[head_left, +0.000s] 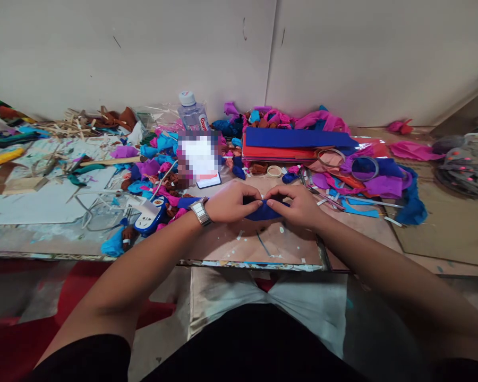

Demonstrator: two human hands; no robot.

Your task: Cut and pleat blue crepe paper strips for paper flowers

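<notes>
Near the middle of the workbench (pixel 223 244), a piece of dark blue paper (pixel 263 213) hangs between my two hands. My left hand (pixel 235 202), below a metal wristwatch (pixel 201 211), pinches its upper edge between thumb and finger. Close beside it, with the fingertips almost touching, my right hand (pixel 297 206) pinches the same edge. A small white bit shows between the fingertips. Behind my hands lie a tape roll (pixel 274 171) and a lit phone (pixel 207 159). Dark blue strips (pixel 298 139) rest on red sheets (pixel 279 154) farther back.
Crumpled coloured paper pieces (pixel 155 170) heap on the left, beside a blue-and-white power strip (pixel 148 220) with cables. A plastic bottle (pixel 194 114) stands at the back. Wooden sticks (pixel 77 124) lie back left. On the right are a clear tape roll (pixel 364 168) and cardboard (pixel 450 228).
</notes>
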